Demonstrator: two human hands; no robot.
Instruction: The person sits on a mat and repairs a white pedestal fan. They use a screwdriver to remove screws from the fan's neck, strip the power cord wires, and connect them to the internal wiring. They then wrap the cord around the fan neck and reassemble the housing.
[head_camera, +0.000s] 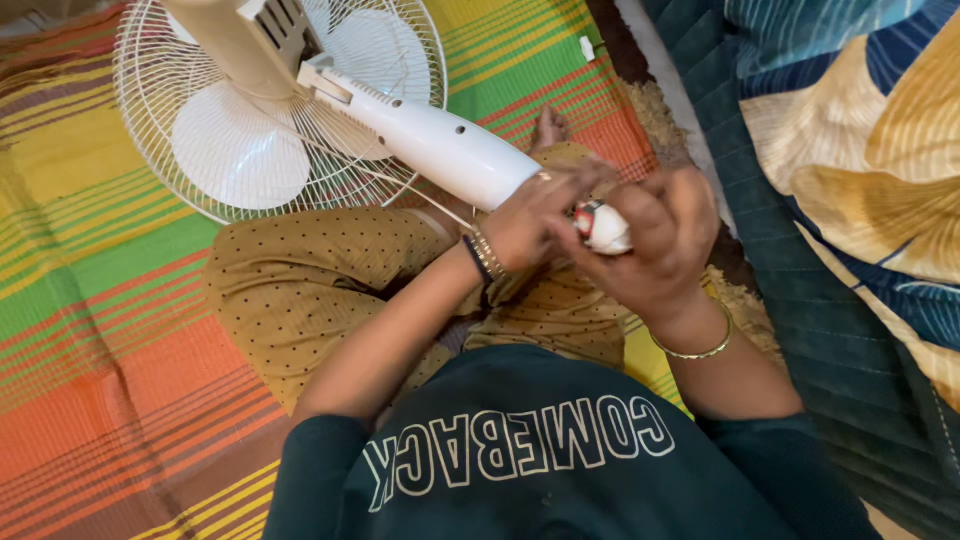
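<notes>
Lying across the person's lap, the white fan's stiff, smooth pole (440, 140) looks light but awkward, best held near its end, where the right hand (655, 240) wraps it and the left hand (535, 225) pinches there.

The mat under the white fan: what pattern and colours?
Striped woven mat: orange, green, yellow and red bands, seen in the head view.

This looks like a home living space. A striped woven floor mat (90, 260) covers the floor, with a patterned quilt (850, 150) beside it. A white pedestal fan (300, 100) lies on the mat.
</notes>
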